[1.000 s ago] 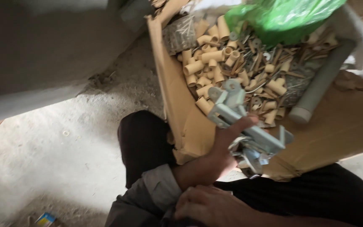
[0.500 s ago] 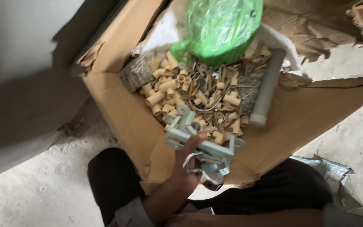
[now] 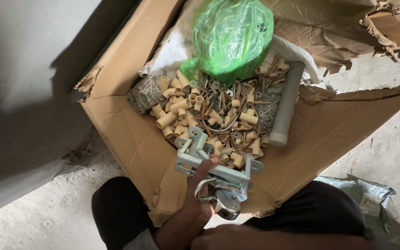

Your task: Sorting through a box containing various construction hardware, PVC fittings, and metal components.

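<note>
My left hand [image 3: 194, 203] is shut on a grey galvanised metal bracket [image 3: 218, 172] with a ring and a round shiny part hanging below it. I hold it over the near edge of an open, torn cardboard box [image 3: 130, 134]. Inside the box lies a heap of beige plastic pipe fittings [image 3: 178, 107] mixed with screws, washers and brown plugs. A short grey pipe [image 3: 285, 104] lies at the heap's right side. Only a strip of my right hand [image 3: 230, 239] shows at the bottom edge, below the left wrist; its fingers are hidden.
A knotted green plastic bag [image 3: 232, 37] sits at the back of the box on white sheeting [image 3: 172, 46]. A clear packet of screws [image 3: 144, 92] lies at the left. My dark-trousered legs [image 3: 116, 208] flank the box on a concrete floor. Crumpled grey sacking [image 3: 362, 190] lies at right.
The view has swung so the whole box shows. My left hand with the bracket now sits lower and nearer the box's front edge. My right hand has slipped almost out of view.
</note>
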